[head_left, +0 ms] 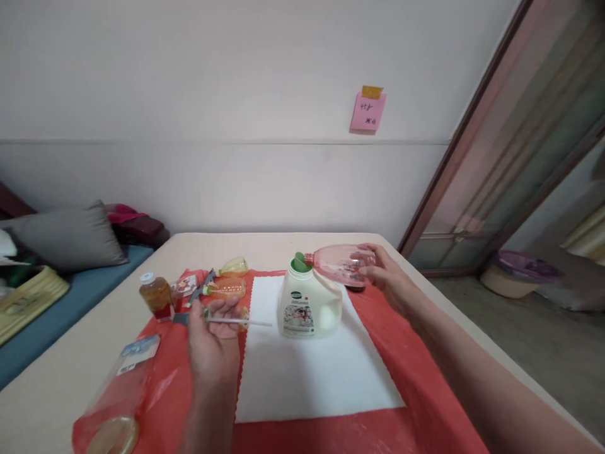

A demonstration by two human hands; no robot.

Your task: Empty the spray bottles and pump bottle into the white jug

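My right hand (380, 271) is wrapped round a clear pink bottle (338, 263), tipped on its side. The bottle's neck points left, at the green spout (301, 261) of a pale detergent jug (309, 306). Whether neck and spout touch I cannot tell. Palm up, my left hand (215, 334) is closed on a pump top (255, 323) with a long thin tube reaching right toward the jug. Its grey head shows left of my thumb. The jug stands upright on a white sheet (307, 384).
A red plastic cover (378, 435) lies under the sheet. To the left are a jar of amber liquid (157, 296), small bottles of orange (227, 288) and yellow liquid (234, 266), and a large clear bottle (118, 391) lying down. A pink note (367, 112) hangs on the wall.
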